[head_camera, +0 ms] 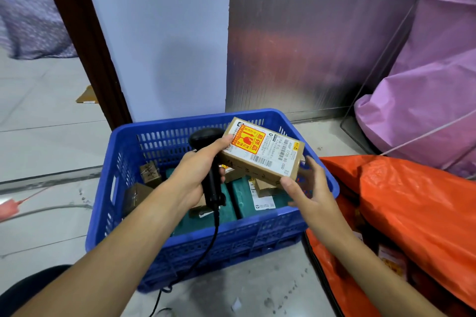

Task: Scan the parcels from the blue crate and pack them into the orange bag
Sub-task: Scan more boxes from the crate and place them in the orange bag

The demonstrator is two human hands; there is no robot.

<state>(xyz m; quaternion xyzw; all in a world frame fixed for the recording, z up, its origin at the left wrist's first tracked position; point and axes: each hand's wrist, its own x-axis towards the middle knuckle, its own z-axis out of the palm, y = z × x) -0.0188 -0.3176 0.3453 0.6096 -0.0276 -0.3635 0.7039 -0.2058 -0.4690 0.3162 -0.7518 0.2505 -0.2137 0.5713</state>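
- My left hand (192,177) grips the black scanner (211,192), thumb on the cardboard parcel (262,153).
- My right hand (313,194) holds the parcel's right end above the blue crate (231,244).
- I see the orange bag (412,201) at right.

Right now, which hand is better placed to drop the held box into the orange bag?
Right. The right hand grips the cardboard box at the end nearest the orange bag. The left hand holds the black scanner, only its thumb touching the box, and sits farther from the bag.
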